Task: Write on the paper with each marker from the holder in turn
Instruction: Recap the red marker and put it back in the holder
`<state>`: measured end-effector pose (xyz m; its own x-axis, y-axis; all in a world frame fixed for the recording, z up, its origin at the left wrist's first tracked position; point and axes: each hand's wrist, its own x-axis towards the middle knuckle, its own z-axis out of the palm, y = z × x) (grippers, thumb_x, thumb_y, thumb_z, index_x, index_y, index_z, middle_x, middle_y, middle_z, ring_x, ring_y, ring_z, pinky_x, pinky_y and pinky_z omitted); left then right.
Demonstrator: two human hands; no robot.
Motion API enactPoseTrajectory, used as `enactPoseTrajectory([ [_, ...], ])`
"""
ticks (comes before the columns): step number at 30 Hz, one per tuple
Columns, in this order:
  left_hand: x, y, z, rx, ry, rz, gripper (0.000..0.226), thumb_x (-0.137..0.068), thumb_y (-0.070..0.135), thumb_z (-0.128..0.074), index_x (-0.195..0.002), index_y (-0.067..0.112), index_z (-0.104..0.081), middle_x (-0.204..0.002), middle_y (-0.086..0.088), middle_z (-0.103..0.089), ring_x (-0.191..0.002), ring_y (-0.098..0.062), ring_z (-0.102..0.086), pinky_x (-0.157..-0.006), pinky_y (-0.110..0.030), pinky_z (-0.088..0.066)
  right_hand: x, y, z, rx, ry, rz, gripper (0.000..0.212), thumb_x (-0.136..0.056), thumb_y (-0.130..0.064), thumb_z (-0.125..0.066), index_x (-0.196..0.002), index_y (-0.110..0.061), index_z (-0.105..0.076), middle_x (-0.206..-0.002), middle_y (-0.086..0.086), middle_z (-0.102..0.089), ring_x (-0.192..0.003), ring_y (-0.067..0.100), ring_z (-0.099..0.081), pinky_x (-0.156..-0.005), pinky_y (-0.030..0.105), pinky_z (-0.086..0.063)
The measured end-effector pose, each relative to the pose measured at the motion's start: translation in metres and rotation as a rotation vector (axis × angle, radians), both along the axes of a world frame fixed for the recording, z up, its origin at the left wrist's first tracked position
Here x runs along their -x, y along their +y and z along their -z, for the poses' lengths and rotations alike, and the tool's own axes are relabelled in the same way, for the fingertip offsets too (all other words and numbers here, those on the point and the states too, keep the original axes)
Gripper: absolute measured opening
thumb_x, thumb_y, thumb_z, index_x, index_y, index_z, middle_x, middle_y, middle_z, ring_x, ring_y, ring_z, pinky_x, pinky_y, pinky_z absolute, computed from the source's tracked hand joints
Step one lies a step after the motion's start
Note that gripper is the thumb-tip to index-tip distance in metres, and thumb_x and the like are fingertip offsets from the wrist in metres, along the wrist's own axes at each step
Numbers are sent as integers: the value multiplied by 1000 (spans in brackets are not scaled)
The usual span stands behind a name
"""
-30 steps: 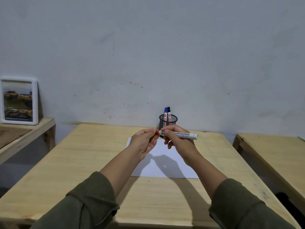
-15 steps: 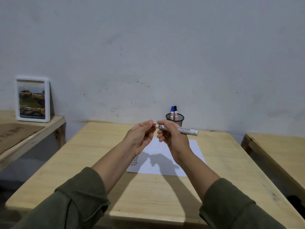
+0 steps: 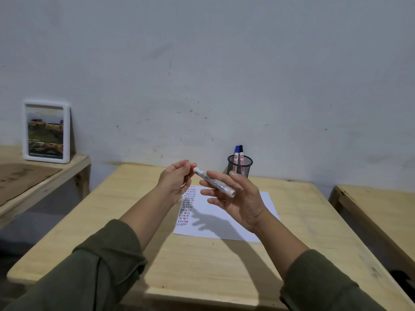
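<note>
I hold a white marker (image 3: 213,181) with a red end in the air above the desk. My left hand (image 3: 176,182) pinches the red end between thumb and fingers. My right hand (image 3: 238,199) has its palm turned up and fingers spread, with the marker's barrel resting across the fingertips. Below lies a white paper (image 3: 226,218) with rows of short red and dark strokes down its left side. A black mesh holder (image 3: 239,166) stands at the desk's far edge with a blue-capped and a black-capped marker (image 3: 239,153) upright in it.
The light wooden desk (image 3: 125,212) stands against a grey wall. A lower wooden shelf (image 3: 38,176) on the left carries a white-framed picture (image 3: 46,131). Another wooden table (image 3: 379,209) stands to the right.
My right hand has loosened from a closed grip on the barrel to spread fingers, palm up. The marker has tilted, its right end lower. The view has shifted, uncovering the strokes on the paper.
</note>
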<state>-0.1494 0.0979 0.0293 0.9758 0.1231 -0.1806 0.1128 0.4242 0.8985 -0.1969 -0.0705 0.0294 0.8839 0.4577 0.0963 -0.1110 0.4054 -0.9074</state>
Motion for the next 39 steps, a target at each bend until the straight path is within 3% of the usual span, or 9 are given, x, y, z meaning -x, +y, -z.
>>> enactPoseTrajectory([
  [5, -9, -23, -3, -106, -44, 210, 26, -90, 20, -60, -115, 17, -55, -76, 12, -74, -67, 1, -67, -78, -26, -44, -14, -6, 3, 237, -100, 138, 25, -95, -12, -48, -114, -18, -62, -95, 16, -69, -72, 16, -67, -68, 24, -52],
  [8, -22, -40, -9, -180, -92, 231, 35, -87, 25, -63, -120, 15, -56, -93, 7, -71, -87, -9, -64, -91, -32, -42, -31, -14, -1, 314, -133, 223, 36, -92, -7, -52, -124, -22, -56, -90, 12, -70, -71, 13, -66, -70, 23, -53],
  [14, -76, -58, -8, -437, -146, 135, 34, -87, 28, -63, -120, 22, -60, -121, -2, -64, -112, -16, -59, -91, -30, -44, -94, -51, -20, 383, -182, 427, 66, -89, -7, -58, -137, -44, -31, -97, 21, -72, -86, 26, -66, -79, 32, -53],
  [18, -112, -74, 4, -629, -186, 150, 34, -86, 27, -64, -120, 26, -62, -125, -1, -63, -115, -16, -58, -91, -28, -47, -143, -72, -33, 475, -269, 544, 74, -88, -6, -59, -141, -46, -26, -82, 24, -58, -91, 22, -67, -83, 37, -54],
  [21, -131, -86, 12, -708, -177, 158, 38, -85, 29, -65, -123, 28, -61, -130, -1, -59, -119, -16, -54, -102, -36, -45, -176, -79, -38, 519, -305, 614, 71, -90, -1, -55, -140, -43, -27, -95, 22, -63, -98, 17, -68, -79, 33, -58],
  [24, -145, -94, 22, -734, -141, 142, 40, -85, 33, -64, -124, 30, -60, -128, -3, -59, -121, -17, -51, -100, -36, -45, -202, -85, -35, 542, -331, 671, 67, -90, 0, -54, -138, -40, -30, -99, 22, -63, -98, 20, -68, -73, 30, -58],
  [30, -163, -102, 43, -652, -99, 156, 37, -80, 32, -70, -117, 30, -65, -116, -1, -65, -105, -12, -55, -88, -28, -44, -230, -94, -7, 744, -389, 690, 60, -87, -6, -60, -133, -36, -38, -66, -1, -46, -70, 14, -56, -76, 35, -58],
  [34, -168, -106, 50, -559, -107, 151, 35, -79, 26, -73, -113, 26, -66, -118, 2, -67, -112, -15, -60, -99, -33, -47, -233, -94, 7, 876, -428, 624, 58, -82, -5, -65, -129, -33, -43, -79, -5, -53, -74, 10, -56, -57, 11, -47],
  [39, -168, -106, 53, -499, -119, 153, 38, -79, 20, -73, -116, 21, -65, -118, 0, -66, -112, -15, -60, -94, -28, -47, -236, -89, 16, 1042, -499, 594, 47, -83, -7, -65, -125, -22, -50, -104, 3, -62, -80, 12, -59, -54, 7, -42],
])
